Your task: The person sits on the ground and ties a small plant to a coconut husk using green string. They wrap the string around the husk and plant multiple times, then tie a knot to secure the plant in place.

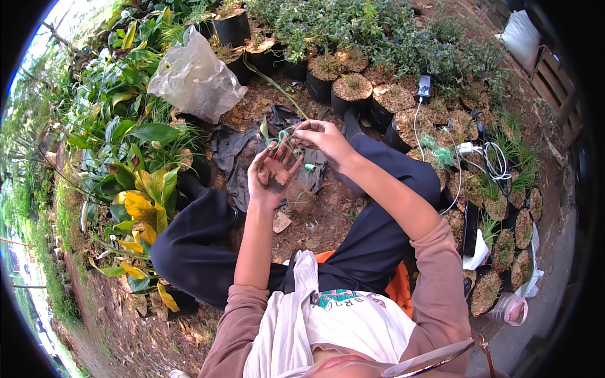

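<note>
Green twine (282, 137) runs in loose loops between my hands. My left hand (273, 177) is palm up and soiled, with the twine at its fingertips. The thumb and fingers of my right hand (322, 141) pinch the twine just to the right. A small leafy sprig (264, 127) stands up by the left fingertips. Below the hands, a small green spool (310, 167) and crumpled black plastic (231, 146) lie on the soil. A round brown fibrous ball (300, 196) sits near my left wrist, partly hidden.
A clear plastic bag (197, 75) lies ahead on the left. Potted plants in black bags (352, 92) line the front and right, with a phone (424, 86), white cables (494, 160) and tangled green twine (443, 156) on them. Leafy plants (146, 203) crowd the left.
</note>
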The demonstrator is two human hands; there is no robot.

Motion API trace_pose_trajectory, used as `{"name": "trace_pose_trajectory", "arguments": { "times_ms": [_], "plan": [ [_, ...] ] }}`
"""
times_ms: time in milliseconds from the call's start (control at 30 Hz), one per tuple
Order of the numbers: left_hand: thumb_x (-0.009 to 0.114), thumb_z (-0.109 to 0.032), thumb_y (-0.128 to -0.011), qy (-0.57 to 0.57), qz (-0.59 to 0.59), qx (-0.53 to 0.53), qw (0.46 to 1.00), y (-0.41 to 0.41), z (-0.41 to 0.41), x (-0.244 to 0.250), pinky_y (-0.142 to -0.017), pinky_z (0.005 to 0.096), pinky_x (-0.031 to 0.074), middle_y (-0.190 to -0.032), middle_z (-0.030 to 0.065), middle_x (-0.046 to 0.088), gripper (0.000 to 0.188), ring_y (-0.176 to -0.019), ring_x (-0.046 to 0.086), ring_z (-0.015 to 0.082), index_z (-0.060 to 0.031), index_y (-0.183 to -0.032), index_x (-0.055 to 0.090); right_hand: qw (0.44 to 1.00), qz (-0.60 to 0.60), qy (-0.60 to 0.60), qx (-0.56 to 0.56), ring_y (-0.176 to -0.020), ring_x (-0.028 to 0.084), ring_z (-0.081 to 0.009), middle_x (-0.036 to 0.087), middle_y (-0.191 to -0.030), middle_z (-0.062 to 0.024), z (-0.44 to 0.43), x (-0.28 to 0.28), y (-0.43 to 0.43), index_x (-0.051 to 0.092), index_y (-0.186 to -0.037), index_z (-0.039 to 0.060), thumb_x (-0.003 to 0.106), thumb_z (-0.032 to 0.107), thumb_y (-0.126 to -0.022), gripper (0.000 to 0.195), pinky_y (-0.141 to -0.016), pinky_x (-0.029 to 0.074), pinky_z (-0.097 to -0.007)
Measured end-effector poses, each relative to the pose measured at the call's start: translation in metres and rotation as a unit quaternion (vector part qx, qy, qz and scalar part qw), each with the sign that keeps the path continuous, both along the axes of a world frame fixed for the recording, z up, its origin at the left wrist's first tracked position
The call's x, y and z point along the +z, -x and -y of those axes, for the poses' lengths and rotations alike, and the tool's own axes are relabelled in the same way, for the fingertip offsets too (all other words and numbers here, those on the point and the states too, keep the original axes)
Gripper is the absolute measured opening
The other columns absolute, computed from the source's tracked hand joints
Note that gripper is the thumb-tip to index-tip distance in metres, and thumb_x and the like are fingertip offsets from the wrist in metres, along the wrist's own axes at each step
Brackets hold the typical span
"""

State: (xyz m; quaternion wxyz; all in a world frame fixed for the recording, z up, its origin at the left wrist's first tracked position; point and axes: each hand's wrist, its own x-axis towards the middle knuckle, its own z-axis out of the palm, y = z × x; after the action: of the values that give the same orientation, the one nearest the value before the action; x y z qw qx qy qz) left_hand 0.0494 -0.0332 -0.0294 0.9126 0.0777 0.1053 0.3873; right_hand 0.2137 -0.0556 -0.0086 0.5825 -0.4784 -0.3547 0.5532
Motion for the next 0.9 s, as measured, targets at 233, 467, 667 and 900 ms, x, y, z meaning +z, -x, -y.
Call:
{"name": "trace_pose_trajectory", "arguments": {
  "times_ms": [233,467,667,900],
  "plan": [
    [0.047,-0.021,-0.081,0.046,0.058,0.065,0.995,0.008,-0.008,-0.004,-0.100,0.0495,0.031,-0.099,0.0112,0.059,0.022,-0.106,0.051,0.0248,-0.0031,-0.091,0.056,0.985,-0.169,0.018,-0.032,-0.081,0.060,-0.0131,0.062,-0.088,-0.0039,0.000,0.006,-0.009,0.055,-0.089,0.0093,0.054,0.013,-0.084,0.006,-0.064,0.046,-0.0270],
    [0.047,-0.020,-0.086,0.062,0.037,0.095,0.993,0.017,-0.016,-0.003,-0.096,0.0465,0.036,-0.095,0.0073,0.058,0.019,-0.102,0.052,0.0217,-0.0039,-0.091,0.054,0.966,-0.246,-0.014,-0.073,-0.082,0.062,-0.0235,0.061,-0.085,-0.0108,0.000,0.017,-0.027,0.048,-0.091,0.0095,0.045,0.011,-0.089,0.004,-0.071,0.050,-0.0346],
    [0.052,-0.025,-0.088,0.026,-0.131,0.144,0.981,0.024,-0.025,-0.030,-0.090,0.0394,0.040,-0.102,0.0031,0.055,0.018,-0.104,0.050,0.0183,-0.0085,-0.095,0.053,0.974,-0.167,0.001,-0.152,-0.075,0.060,-0.0192,0.057,-0.083,-0.0064,0.002,0.028,-0.026,0.046,-0.092,0.0103,0.047,0.010,-0.086,0.005,-0.066,0.049,-0.0330],
    [0.054,-0.024,-0.088,-0.114,-0.277,0.184,0.936,0.019,-0.019,-0.021,-0.088,0.0322,0.041,-0.111,0.0013,0.052,0.028,-0.103,0.049,0.0119,-0.0063,-0.109,0.050,0.920,-0.022,-0.092,-0.381,-0.085,0.051,-0.0103,0.049,-0.094,0.0005,-0.003,0.027,-0.043,0.044,-0.101,0.0117,0.052,0.011,-0.082,0.020,-0.075,0.041,-0.0288]
  ]
}}
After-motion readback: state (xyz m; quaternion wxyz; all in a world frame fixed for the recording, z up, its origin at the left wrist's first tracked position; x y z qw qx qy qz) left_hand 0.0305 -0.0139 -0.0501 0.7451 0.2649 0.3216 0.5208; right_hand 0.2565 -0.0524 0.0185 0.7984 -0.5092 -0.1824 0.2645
